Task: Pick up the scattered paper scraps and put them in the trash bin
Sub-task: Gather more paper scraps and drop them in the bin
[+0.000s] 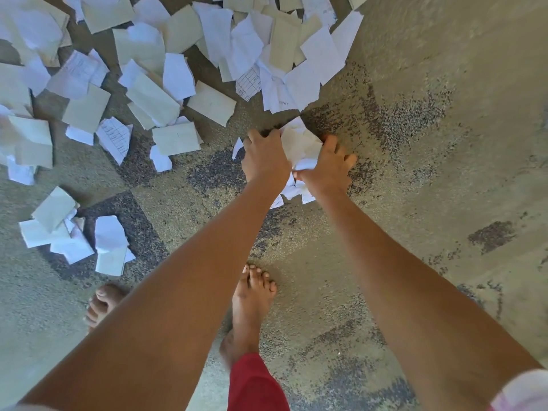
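Note:
Both my hands hold one bundle of white paper scraps [300, 145] between them, low over the floor. My left hand [264, 157] grips the bundle's left side with curled fingers. My right hand [329, 166] grips its right side, thumb near the middle. A few scrap ends [292, 192] stick out below my wrists. Many more white and cream paper scraps [166, 63] lie scattered across the floor at the top and left. A small cluster of scraps [74, 232] lies at the lower left. No trash bin is in view.
The floor is worn grey concrete [430, 143] with dark speckled patches. My bare feet [252, 304] stand below the hands, a red trouser leg [255, 384] at the bottom. The right half of the floor carries no paper.

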Demonstrator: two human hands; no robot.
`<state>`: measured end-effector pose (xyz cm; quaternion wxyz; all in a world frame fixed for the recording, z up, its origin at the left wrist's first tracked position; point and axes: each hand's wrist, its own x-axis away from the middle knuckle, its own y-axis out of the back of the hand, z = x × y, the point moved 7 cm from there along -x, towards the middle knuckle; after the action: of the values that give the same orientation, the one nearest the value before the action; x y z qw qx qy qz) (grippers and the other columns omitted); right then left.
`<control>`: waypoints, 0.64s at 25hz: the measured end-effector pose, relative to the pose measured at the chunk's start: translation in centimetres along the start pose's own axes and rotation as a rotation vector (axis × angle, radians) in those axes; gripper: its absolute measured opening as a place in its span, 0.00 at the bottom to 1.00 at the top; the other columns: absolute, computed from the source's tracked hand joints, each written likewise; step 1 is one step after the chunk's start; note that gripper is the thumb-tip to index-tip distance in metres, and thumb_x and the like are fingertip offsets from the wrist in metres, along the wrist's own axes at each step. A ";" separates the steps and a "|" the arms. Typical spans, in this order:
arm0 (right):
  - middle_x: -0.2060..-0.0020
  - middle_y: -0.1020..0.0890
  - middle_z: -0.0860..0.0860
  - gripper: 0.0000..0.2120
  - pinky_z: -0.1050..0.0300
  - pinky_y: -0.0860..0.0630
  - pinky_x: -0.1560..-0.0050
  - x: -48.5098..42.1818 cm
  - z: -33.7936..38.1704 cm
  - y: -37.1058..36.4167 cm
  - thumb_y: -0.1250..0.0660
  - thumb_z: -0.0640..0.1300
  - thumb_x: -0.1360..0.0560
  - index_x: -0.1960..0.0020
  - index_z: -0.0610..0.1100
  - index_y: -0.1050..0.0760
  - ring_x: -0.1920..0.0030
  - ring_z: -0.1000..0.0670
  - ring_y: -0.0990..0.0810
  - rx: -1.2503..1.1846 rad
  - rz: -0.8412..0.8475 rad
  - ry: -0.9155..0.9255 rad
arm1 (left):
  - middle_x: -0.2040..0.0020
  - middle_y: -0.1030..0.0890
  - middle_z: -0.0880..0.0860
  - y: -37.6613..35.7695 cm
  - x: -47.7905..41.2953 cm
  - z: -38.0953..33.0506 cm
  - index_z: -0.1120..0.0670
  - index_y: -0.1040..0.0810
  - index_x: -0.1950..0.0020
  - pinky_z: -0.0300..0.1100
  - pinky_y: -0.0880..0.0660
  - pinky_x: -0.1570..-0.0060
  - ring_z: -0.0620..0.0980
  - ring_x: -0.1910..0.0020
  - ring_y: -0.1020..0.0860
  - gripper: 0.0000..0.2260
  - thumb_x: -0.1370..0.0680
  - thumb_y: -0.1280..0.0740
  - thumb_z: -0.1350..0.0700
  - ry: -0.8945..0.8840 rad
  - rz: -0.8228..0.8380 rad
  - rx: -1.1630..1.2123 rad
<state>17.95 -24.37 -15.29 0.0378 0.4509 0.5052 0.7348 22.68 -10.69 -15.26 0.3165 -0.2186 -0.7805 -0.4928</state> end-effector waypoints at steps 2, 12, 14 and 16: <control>0.35 0.31 0.43 0.40 0.36 0.25 0.46 -0.1 -0.2 -0.2 0.22 0.51 0.36 0.31 0.47 0.40 0.33 0.40 0.40 -0.033 0.009 0.015 | 0.33 0.34 0.57 -0.1 0.3 0.0 0.50 0.27 0.36 0.49 0.26 0.52 0.57 0.33 0.34 0.20 0.26 0.27 0.56 0.007 -0.044 -0.009; 0.49 0.20 0.44 0.24 0.51 0.25 0.48 0.0 -2.2 0.1 0.22 0.45 0.36 0.42 0.44 0.24 0.42 0.42 0.25 -0.406 0.070 0.082 | 0.51 0.20 0.53 1.3 0.3 1.5 0.54 0.21 0.53 0.45 0.28 0.63 0.55 0.52 0.21 0.07 0.28 0.26 0.56 -0.266 -0.020 0.112; 0.51 0.18 0.44 0.22 0.55 0.23 0.53 0.4 -3.0 0.6 0.22 0.41 0.35 0.43 0.40 0.22 0.50 0.46 0.20 -0.519 0.104 -0.002 | 0.57 0.18 0.52 1.9 0.5 3.2 0.53 0.20 0.52 0.46 0.23 0.63 0.54 0.57 0.19 0.06 0.28 0.26 0.56 -0.195 0.002 0.207; 0.51 0.17 0.44 0.24 0.52 0.20 0.50 0.5 -3.5 0.8 0.21 0.43 0.38 0.44 0.38 0.22 0.51 0.46 0.18 -0.580 0.112 -0.052 | 0.55 0.16 0.52 2.9 0.7 5.2 0.50 0.19 0.46 0.45 0.23 0.61 0.53 0.57 0.19 0.12 0.28 0.25 0.56 -0.129 0.002 0.292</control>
<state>15.54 -26.96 -14.59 0.1372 0.4671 0.2471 0.8378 22.67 -4.72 -14.59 0.2945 -0.2022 -0.8623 -0.3589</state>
